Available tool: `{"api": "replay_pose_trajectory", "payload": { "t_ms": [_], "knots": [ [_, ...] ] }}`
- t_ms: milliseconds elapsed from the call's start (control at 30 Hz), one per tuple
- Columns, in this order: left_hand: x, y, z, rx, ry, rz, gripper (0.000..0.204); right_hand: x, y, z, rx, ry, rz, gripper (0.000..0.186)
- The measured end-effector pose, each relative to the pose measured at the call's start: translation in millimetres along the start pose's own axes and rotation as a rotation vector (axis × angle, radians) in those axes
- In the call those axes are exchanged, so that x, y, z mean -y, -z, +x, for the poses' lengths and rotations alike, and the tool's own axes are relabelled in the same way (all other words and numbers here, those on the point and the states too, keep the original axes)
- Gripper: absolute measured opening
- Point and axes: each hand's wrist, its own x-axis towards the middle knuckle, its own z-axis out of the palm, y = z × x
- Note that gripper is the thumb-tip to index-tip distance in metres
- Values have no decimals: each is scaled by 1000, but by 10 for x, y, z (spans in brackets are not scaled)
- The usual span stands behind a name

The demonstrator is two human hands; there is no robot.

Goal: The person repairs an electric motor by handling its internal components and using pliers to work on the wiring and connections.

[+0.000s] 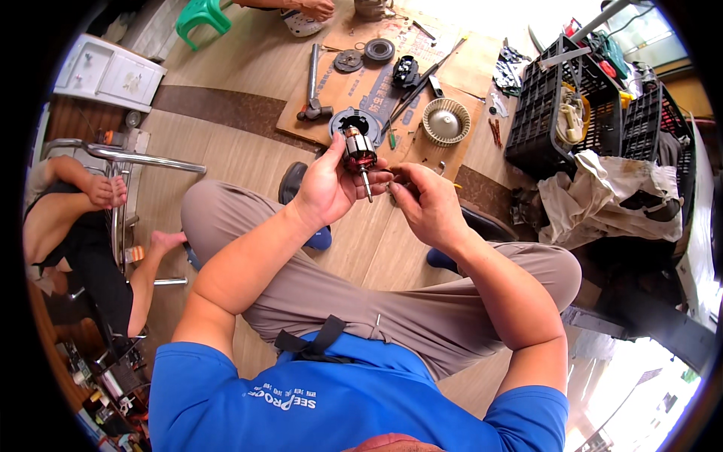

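The rotor [359, 154] is in the left hand [329, 184], above the floor [354, 248] and between the seated person's knees; the thumb lies along one side and the fingers pass beneath, a cradling grasp that probably steadies the weight while leaving the thin shaft [367, 185] free, pointing back toward the body; the right hand [433, 202] is just beside it, thumb and forefinger brought close together near the left fingertips, perhaps for fine work at that end, though I cannot tell whether they pinch some small part or nothing; holding it low and central seems to suit a close look with both forearms resting near the thighs; beyond the hands, a sheet of cardboard [461, 71] lies on the floor, likely to catch dirt and small pieces; on it a hammer [313, 87] lies at the left edge, a grey round cover [338, 120] sits partly behind the rotor, and a pale fan wheel [446, 123] lies to the right; a black ring [379, 50] and a flat grey disc [349, 61] are next to each other farther off, spread out presumably so each part stays easy to find; black crates [548, 113] stand to the right, with a crumpled cloth [595, 192] near them.
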Motion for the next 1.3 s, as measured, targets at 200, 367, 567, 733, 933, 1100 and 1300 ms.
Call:
{"api": "replay_pose_trajectory", "payload": {
  "t_ms": [200,367,567,733,933,1100,1300],
  "knots": [
    [-2,-53,-36,-104,-18,113,55,-42,-48,-5,21,-108,185,24],
    [54,-146,-51,-151,-71,201,44,55,-74,15,204,-443,549,28],
    [79,-154,-69,-214,-71,373,40,121,-63,25,288,-561,624,21],
    [67,-162,-60,-166,-18,321,43,115,-85,22,290,-594,658,22],
    [44,-139,-48,-103,28,168,46,188,-84,27,230,-629,744,17],
    [74,-34,-16,-65,-57,187,48,183,-109,14,226,-613,644,20],
    [113,-90,-37,91,-143,270,46,156,-135,-16,142,-510,464,19]
  ]
}}
